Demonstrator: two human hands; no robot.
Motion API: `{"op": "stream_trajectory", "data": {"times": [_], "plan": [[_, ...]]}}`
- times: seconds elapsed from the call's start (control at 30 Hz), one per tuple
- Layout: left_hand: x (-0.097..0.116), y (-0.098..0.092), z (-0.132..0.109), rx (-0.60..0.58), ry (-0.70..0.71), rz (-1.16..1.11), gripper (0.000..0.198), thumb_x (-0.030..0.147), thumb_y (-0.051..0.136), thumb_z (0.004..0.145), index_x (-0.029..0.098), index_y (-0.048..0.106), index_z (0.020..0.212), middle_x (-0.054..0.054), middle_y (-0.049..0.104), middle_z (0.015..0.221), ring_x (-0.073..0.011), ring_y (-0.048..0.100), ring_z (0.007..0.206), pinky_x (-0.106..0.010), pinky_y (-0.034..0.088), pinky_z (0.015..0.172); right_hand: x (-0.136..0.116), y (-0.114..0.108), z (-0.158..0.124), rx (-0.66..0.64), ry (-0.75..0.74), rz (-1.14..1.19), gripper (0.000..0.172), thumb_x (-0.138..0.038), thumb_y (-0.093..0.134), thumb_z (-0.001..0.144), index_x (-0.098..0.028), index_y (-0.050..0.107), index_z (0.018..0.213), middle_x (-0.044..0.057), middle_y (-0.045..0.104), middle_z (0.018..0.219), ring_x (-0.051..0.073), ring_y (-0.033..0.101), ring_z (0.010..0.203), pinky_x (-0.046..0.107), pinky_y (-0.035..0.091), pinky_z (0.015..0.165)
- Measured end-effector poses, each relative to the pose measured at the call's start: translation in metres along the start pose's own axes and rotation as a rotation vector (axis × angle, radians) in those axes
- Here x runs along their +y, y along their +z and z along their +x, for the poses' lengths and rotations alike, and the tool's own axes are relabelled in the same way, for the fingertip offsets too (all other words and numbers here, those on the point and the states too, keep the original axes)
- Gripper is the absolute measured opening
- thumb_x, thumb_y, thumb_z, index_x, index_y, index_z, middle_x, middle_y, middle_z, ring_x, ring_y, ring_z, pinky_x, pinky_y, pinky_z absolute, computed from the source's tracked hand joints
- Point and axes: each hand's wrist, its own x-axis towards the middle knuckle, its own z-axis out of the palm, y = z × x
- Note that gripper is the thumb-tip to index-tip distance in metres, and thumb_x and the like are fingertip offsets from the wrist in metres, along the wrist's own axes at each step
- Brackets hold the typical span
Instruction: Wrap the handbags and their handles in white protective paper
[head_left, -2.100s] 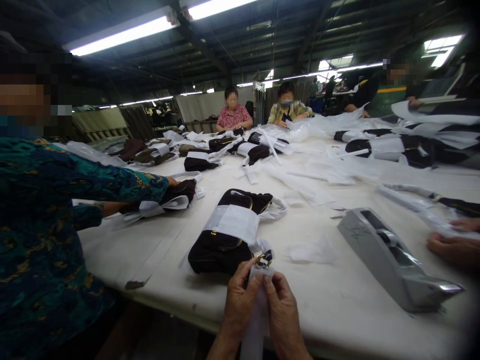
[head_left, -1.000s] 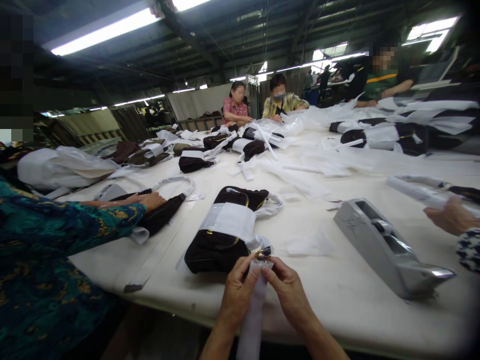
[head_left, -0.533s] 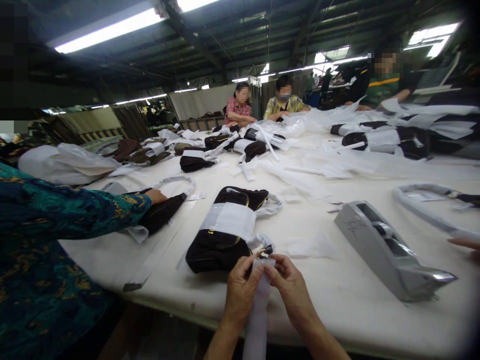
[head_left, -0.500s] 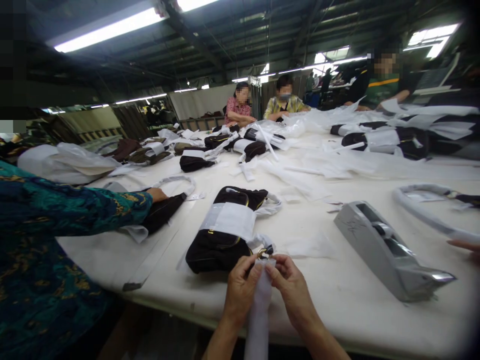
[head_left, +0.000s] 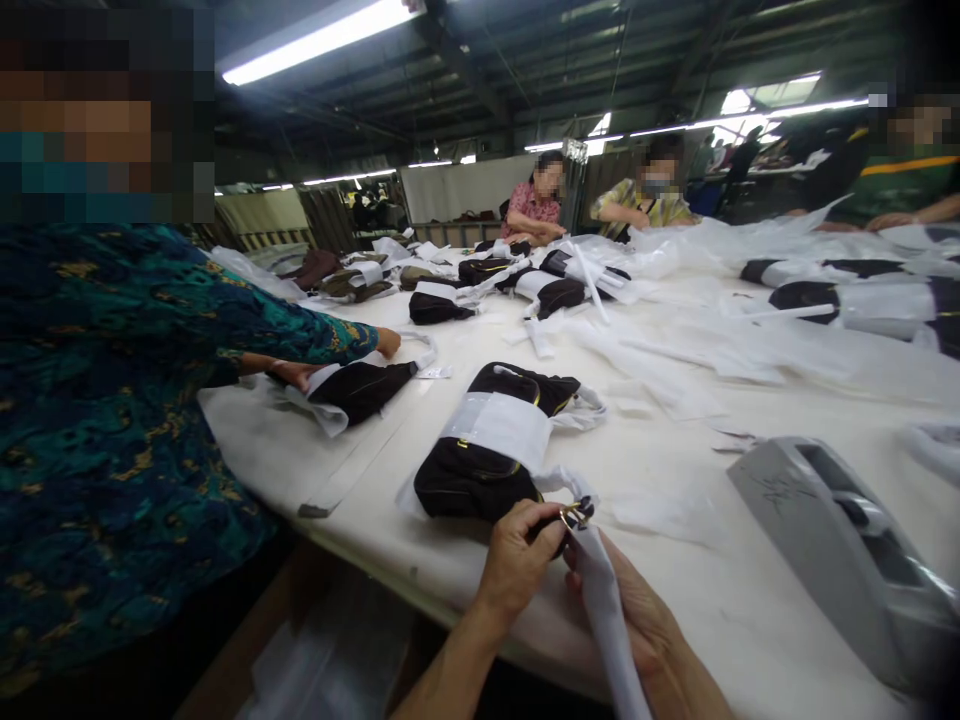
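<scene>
At the near edge of the counter (head_left: 750,620) the person's left hand (head_left: 517,565) has its fingers (head_left: 534,524) pinched shut on a metal ring (head_left: 574,514) at the end of a black bag (head_left: 472,478). The bag lies on the counter just beyond the hands, with a white paper band (head_left: 504,428) round its middle. The right hand (head_left: 649,625) grips a white strip (head_left: 606,610) that runs from the ring down past the counter's edge, its fingers closed on the strip and partly hidden behind it. A grey tape dispenser (head_left: 840,545) stands toward the right edge. At the left edge a co-worker's sleeve (head_left: 285,335) reaches over a second bag (head_left: 364,385)
</scene>
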Motion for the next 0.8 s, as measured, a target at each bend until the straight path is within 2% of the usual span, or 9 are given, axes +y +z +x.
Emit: {"op": "stream_trajectory", "data": {"times": [0.13,0.27,0.4,0.53,0.63,0.73,0.8], "plan": [[-0.001,0.005,-0.001,0.069,0.031,0.018,0.022,0.031,0.054,0.080,0.019,0.068,0.092,-0.003,0.059,0.080,-0.0151,0.055,0.080,-0.024,0.042,0.074,-0.003,0.013,-0.013,0.066,-0.092,-0.179,0.024,-0.024,0.066,0.074,-0.019,0.058,0.096,-0.003,0.064,0.078,0.007,0.057,0.059,0.019,0.051,0.056],[-0.001,0.010,-0.001,0.095,0.037,-0.002,0.022,0.032,0.051,0.083,0.021,0.067,0.094,-0.003,0.058,0.082,-0.0154,0.054,0.083,-0.025,0.042,0.076,0.006,0.024,-0.021,0.124,-0.240,-0.310,0.029,-0.031,0.067,0.072,-0.022,0.057,0.098,-0.002,0.065,0.090,0.009,0.059,0.074,0.018,0.049,0.069],[0.004,0.009,-0.001,0.088,-0.029,-0.069,0.025,0.031,0.048,0.083,0.018,0.066,0.094,-0.003,0.058,0.081,-0.0154,0.055,0.080,-0.024,0.043,0.073,0.019,0.024,-0.018,0.162,-0.317,-0.369,0.035,-0.036,0.066,0.071,-0.024,0.055,0.101,-0.001,0.064,0.094,0.013,0.058,0.081,0.021,0.048,0.069],[0.011,0.002,-0.005,-0.017,-0.045,-0.121,0.031,0.027,0.039,0.086,0.018,0.063,0.103,-0.004,0.059,0.092,-0.0168,0.055,0.088,-0.026,0.043,0.080,0.024,0.027,-0.014,0.246,-0.420,-0.441,0.041,-0.039,0.066,0.069,-0.022,0.053,0.105,0.003,0.061,0.103,0.019,0.056,0.093,0.029,0.047,0.079],[0.012,-0.003,-0.008,-0.117,0.014,-0.045,0.035,0.026,0.045,0.083,0.020,0.054,0.117,-0.005,0.057,0.104,-0.0181,0.053,0.097,-0.028,0.041,0.087,0.028,0.030,-0.013,0.318,-0.482,-0.481,0.044,-0.041,0.066,0.068,-0.022,0.052,0.105,0.005,0.059,0.105,0.020,0.055,0.097,0.031,0.045,0.083],[0.010,-0.008,-0.008,-0.168,0.057,0.062,0.040,0.025,0.046,0.084,0.020,0.049,0.123,-0.007,0.056,0.111,-0.0189,0.050,0.104,-0.030,0.037,0.093,0.034,0.031,-0.013,0.382,-0.503,-0.540,0.044,-0.042,0.065,0.068,-0.021,0.052,0.104,0.004,0.060,0.102,0.019,0.056,0.093,0.031,0.045,0.082],[0.008,-0.011,-0.007,-0.189,0.070,0.113,0.038,0.025,0.043,0.086,0.019,0.049,0.123,-0.008,0.057,0.110,-0.0189,0.051,0.104,-0.030,0.038,0.093,0.034,0.029,-0.014,0.377,-0.496,-0.569,0.045,-0.043,0.066,0.067,-0.020,0.053,0.103,0.005,0.061,0.100,0.020,0.056,0.089,0.031,0.046,0.078]]}}
